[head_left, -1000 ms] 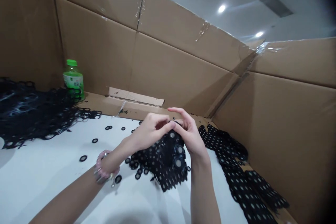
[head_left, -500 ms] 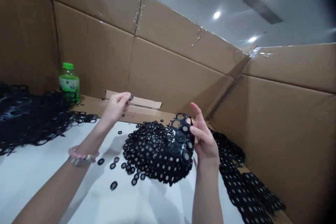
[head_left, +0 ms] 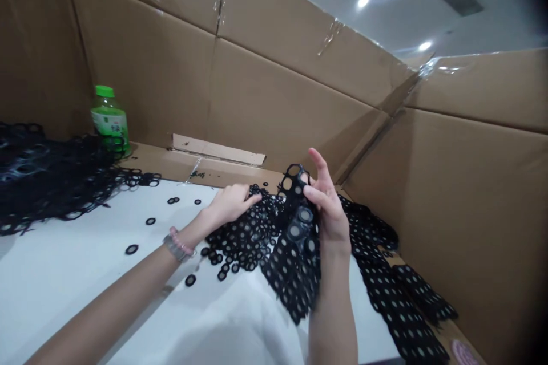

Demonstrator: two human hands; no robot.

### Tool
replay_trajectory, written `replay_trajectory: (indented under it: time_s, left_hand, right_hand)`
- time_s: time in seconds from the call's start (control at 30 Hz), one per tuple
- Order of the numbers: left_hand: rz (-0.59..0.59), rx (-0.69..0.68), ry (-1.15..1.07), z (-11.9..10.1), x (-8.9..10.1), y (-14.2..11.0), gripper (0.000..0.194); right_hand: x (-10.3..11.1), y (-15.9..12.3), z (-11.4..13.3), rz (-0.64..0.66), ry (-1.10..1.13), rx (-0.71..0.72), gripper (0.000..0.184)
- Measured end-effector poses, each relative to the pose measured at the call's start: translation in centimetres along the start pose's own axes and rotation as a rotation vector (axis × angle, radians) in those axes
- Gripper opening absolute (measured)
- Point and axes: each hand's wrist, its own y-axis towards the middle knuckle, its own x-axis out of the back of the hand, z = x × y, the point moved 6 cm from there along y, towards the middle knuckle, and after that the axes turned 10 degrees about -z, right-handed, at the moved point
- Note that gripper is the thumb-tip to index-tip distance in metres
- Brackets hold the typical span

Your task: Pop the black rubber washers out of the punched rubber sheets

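My right hand (head_left: pixel 327 205) grips the top of a black perforated sheet of joined rings (head_left: pixel 295 256), which hangs down over the white table (head_left: pixel 64 291). Some holes near the sheet's top edge are punched out. My left hand (head_left: pixel 231 203) rests on a heap of small black rings (head_left: pixel 244 236) just left of the sheet, fingers curled and pinched together; what they pinch is hidden.
Loose black rings (head_left: pixel 131 249) lie scattered on the table. A tangled pile of emptied black frames (head_left: pixel 47 177) fills the far left. A green-capped bottle (head_left: pixel 109 122) stands by the cardboard wall (head_left: pixel 278 97). More perforated sheets (head_left: pixel 398 302) lie along the right.
My left hand, raised to the left half a second ago, has come back down onto the ring heap. My right hand has lifted the sheet slightly higher.
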Motion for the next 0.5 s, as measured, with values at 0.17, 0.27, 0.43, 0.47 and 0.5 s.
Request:
replay_trajectory:
  time_s: [0.17, 0.27, 0.43, 0.47, 0.5]
  left_hand:
    - [0.078, -0.087, -0.927, -4.8, 4.6, -1.7, 0.056]
    - [-0.05, -0.034, -1.102, -6.3, 7.2, -2.9, 0.03]
    - [-0.083, -0.026, -0.98, -7.0, 8.7, -3.7, 0.017]
    - [-0.071, -0.061, -0.95, -7.1, 8.8, -3.7, 0.017]
    - [-0.06, -0.1, -0.923, -7.3, 8.9, -3.7, 0.017]
  right_hand:
    - [-1.1, -0.1, -0.1, 0.011, -0.149, 0.069, 0.055]
    - [-1.5, -0.4, 0.1, 0.044, -0.123, 0.097, 0.053]
    - [-1.7, -0.8, 0.0, 0.125, -0.015, -0.006, 0.018]
    - [-1.7, -0.8, -0.1, 0.153, -0.003, -0.031, 0.012]
    - [-1.8, -0.9, -0.2, 0.179, 0.01, -0.055, 0.009]
